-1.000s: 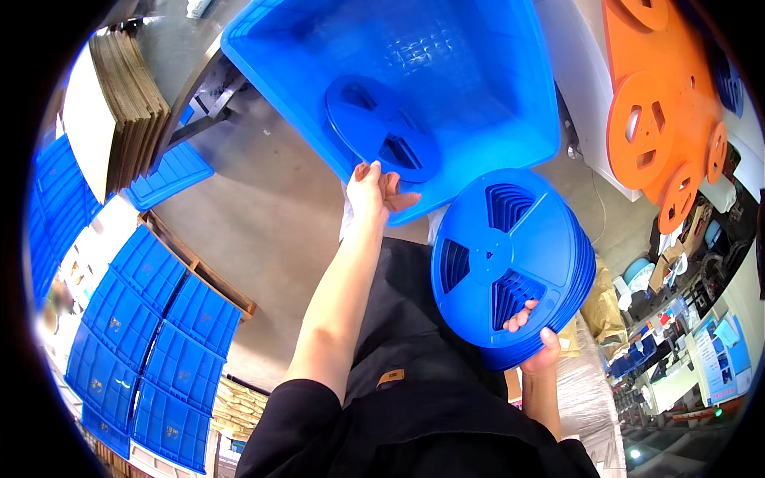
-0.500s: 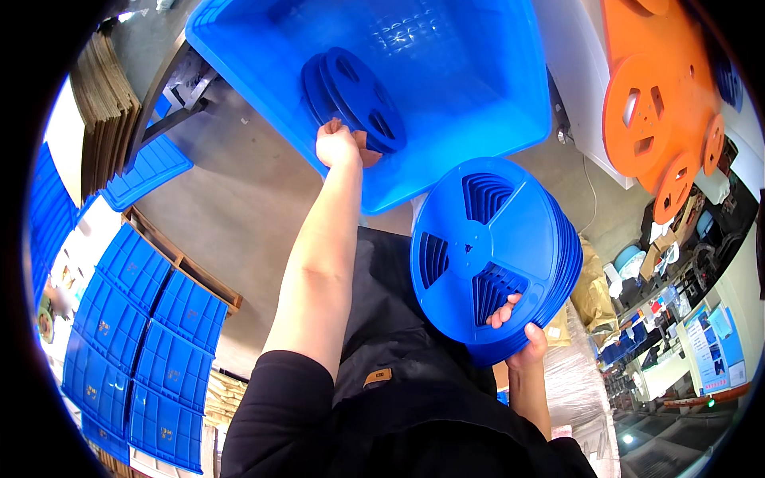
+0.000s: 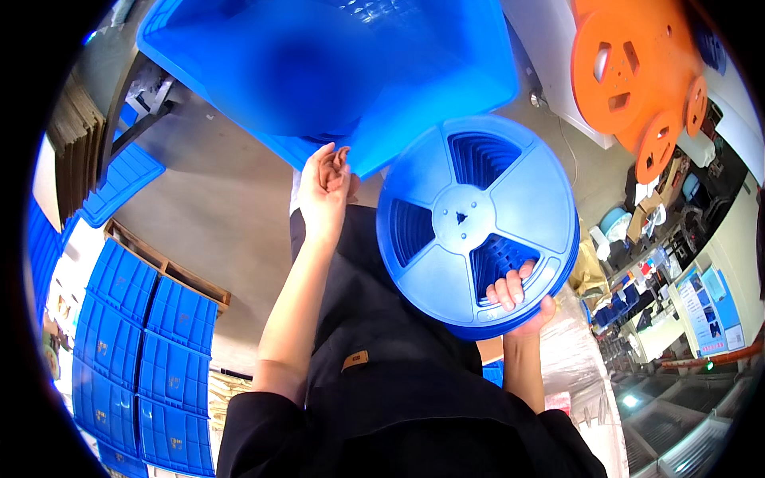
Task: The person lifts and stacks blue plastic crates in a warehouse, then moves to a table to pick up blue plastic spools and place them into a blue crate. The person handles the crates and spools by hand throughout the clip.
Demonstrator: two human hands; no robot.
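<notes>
My right hand (image 3: 518, 307) grips a thick stack of blue plastic reels (image 3: 414, 291) at its lower right edge. Its fingers pass through a window in the front reel, with the thumb at the rim. The front reel's round face, with its centre hole and wedge-shaped windows, is turned up toward me. My left hand (image 3: 325, 187) is at the near edge of a large blue bin (image 3: 478, 80), fingers loosely curled and apart; I see nothing held in it. Inside the bin a dark blue patch is badly blurred, and a bit of reel rim shows beneath it.
Orange reels (image 3: 612, 72) lie at the upper right. On the left, stacked blue crates (image 3: 115, 342) stand by a wooden pallet (image 3: 171, 271), with piled cardboard sheets (image 3: 76, 147) farther up. A wrapped load (image 3: 586, 374) and a cluttered work area are at the right.
My left hand has come back toward me from the reels in the bin, its fingers looser. The held stack has tilted to face me more squarely, and the view has shifted.
</notes>
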